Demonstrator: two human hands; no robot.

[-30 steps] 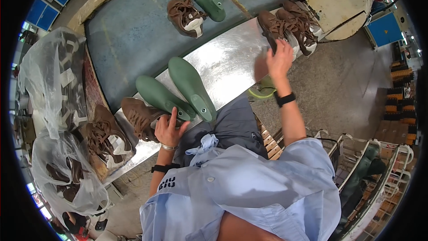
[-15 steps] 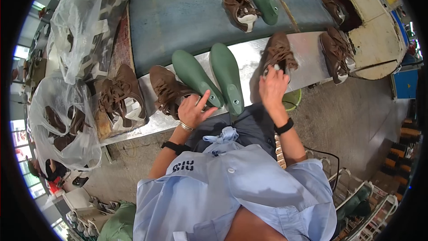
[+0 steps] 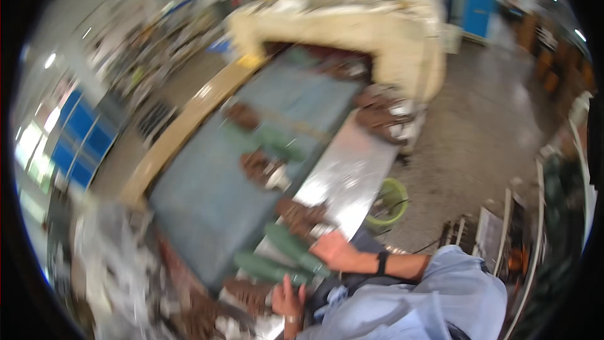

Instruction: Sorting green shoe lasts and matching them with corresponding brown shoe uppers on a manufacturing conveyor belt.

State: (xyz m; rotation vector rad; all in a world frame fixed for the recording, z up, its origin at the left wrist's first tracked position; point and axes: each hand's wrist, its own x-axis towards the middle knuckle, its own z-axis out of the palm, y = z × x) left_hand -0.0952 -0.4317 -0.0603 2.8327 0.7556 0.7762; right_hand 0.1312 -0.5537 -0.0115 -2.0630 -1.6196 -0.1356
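The whole view is smeared by motion. My left hand (image 3: 288, 301) is beside the heel of a brown lace-up shoe (image 3: 246, 294), with a finger and thumb stretched apart. My right hand (image 3: 335, 250) is at the heel end of another brown shoe (image 3: 301, 214). Its fingers are too blurred to read. Between these shoes lie two green shoe lasts, one (image 3: 294, 245) near my right hand and the other (image 3: 267, 268) nearer my left. They rest on a shiny metal ledge (image 3: 343, 170).
Beyond the ledge runs a blue-grey conveyor belt (image 3: 207, 214) carrying brown shoes (image 3: 261, 169) and green lasts (image 3: 280, 143). It enters a cream machine housing (image 3: 409, 44). More brown shoes (image 3: 380, 116) sit at the ledge's far end. A green bucket (image 3: 389, 201) stands on the floor, right. Clear plastic bags (image 3: 116, 258) lie left.
My view has swung up and to the right, bringing in the machine housing and the aisle. Both hands remain near the same shoes.
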